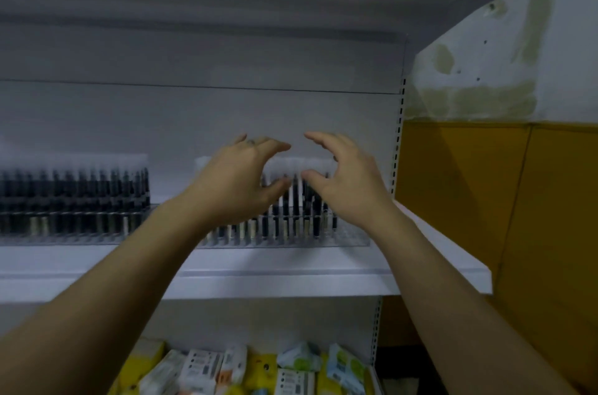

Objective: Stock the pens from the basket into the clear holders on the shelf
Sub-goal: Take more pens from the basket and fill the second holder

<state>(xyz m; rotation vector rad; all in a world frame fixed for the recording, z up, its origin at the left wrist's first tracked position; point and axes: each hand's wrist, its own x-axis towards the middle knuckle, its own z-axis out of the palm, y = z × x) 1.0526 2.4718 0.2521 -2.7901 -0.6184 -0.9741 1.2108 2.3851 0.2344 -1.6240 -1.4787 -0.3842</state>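
Shelf (291, 278) looks like matt white painted metal, smooth. Holders (349, 237) clear glossy plastic. Pens (97, 194) dark plastic w/ shine. Wall (485, 71) rough, stained.

Low down, a jumble of small packets (259, 372) in yellow, white and pale green lies tumbled together, some with printed labels. To the right, a white wall (485, 77) blotched with yellowish stains meets a mustard-coloured panel (469, 200) below it. A slotted metal upright (400, 122) runs vertically beside the wall.
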